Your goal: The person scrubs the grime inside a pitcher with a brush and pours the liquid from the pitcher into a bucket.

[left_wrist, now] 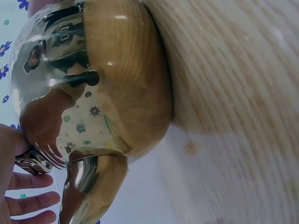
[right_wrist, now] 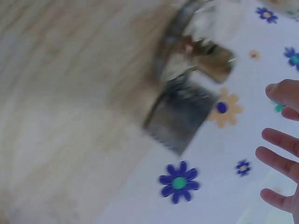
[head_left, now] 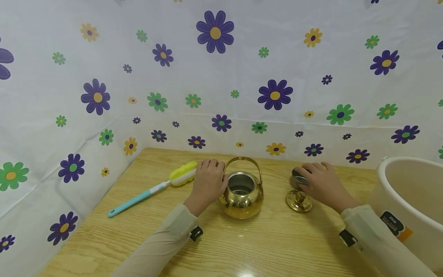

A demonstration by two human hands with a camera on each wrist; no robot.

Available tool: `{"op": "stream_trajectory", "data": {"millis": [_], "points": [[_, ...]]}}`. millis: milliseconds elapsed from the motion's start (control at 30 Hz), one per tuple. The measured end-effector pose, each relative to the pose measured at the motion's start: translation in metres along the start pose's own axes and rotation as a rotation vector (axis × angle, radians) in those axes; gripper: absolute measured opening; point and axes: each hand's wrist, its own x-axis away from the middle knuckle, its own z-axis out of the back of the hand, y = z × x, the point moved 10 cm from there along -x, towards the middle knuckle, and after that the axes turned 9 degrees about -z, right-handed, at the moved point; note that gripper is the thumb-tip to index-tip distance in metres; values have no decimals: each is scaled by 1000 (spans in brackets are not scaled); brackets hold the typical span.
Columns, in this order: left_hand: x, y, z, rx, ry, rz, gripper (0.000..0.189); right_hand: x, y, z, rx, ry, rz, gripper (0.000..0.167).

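A shiny gold teapot stands upright and uncovered, its hoop handle raised. Beside its left side is my left hand, the thumb against the pot near the handle's base. The left wrist view shows that hand's fingers straight and spread near the spout. To the right, my right hand hovers over a metal strainer cup, partly covering it. The right wrist view shows the right hand with spread fingers, apart from the blurred strainer. A gold lid with a knob lies just in front of the strainer.
A sponge brush with a blue handle and yellow-white head lies at the left of the wooden table. A large white bucket stands at the right edge. Flower-printed cloth hangs behind and at the left.
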Motion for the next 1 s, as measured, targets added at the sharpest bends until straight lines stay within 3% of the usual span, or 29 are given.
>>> {"op": "stream_trajectory", "data": {"millis": [133,533,800,1000], "points": [[0,-1,-1,0,-4,4,24,-6,-17,15,10,67,52,46],[1,-1,-1,4,-1,2,22,-26,-64,38,-32,144,113,39],[1,-1,-1,2,-5,4,22,-40,-86,37,-46,207,64,26],[2,-1,-1,0,-4,3,23,-46,-89,29,-44,204,-13,23]]}}
